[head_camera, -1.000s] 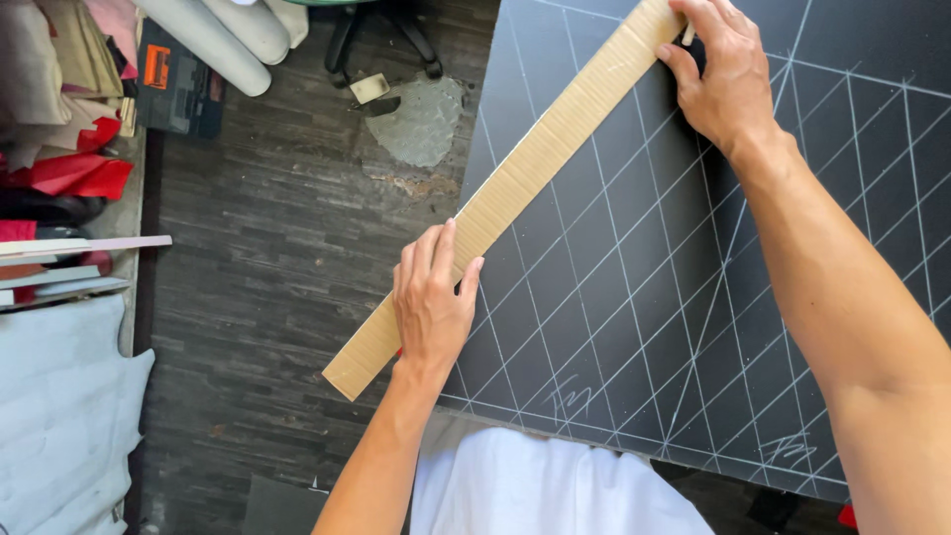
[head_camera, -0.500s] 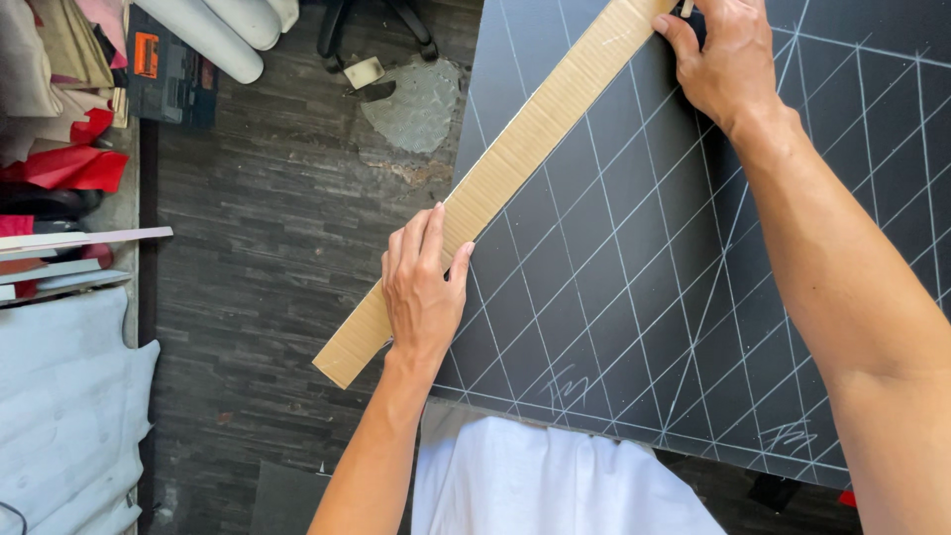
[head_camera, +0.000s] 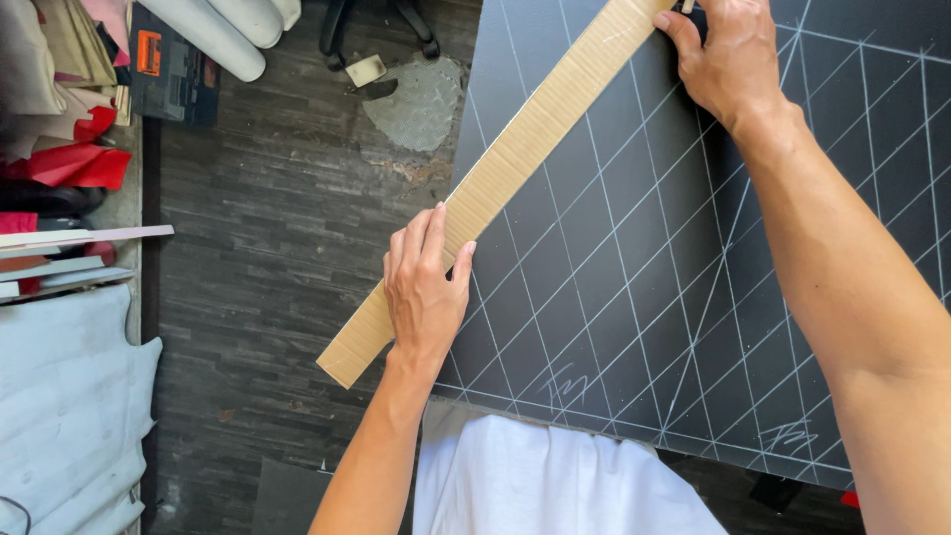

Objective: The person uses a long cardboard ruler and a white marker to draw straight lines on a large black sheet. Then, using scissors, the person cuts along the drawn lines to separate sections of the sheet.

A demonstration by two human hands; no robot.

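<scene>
Your left hand lies flat, fingers spread and unclenched, pressing on the near part of a long strip of corrugated cardboard. The strip runs diagonally across the left edge of a dark board ruled with white chalk lines. Its near end juts out past the board's edge, over the dark wood-plank floor, while its far end leaves the top of the view.

Your right hand rests at that far end, fingers curled against the strip's right side. A small object peeks out above the fingers, but you cannot tell what it is or whether the hand truly grips it.

The board fills the right half of the view, with faint chalk scribbles along its near edge. Your white shirt shows just beneath it.

On the floor at the far side, a grey worn patch lies near the base of a chair. At far left, white rolls lie beside a dark box with an orange label, next to heaped red and pale fabric. Flat pale boards are stacked at the left edge, with a pale blue sheet spread nearer to you.
</scene>
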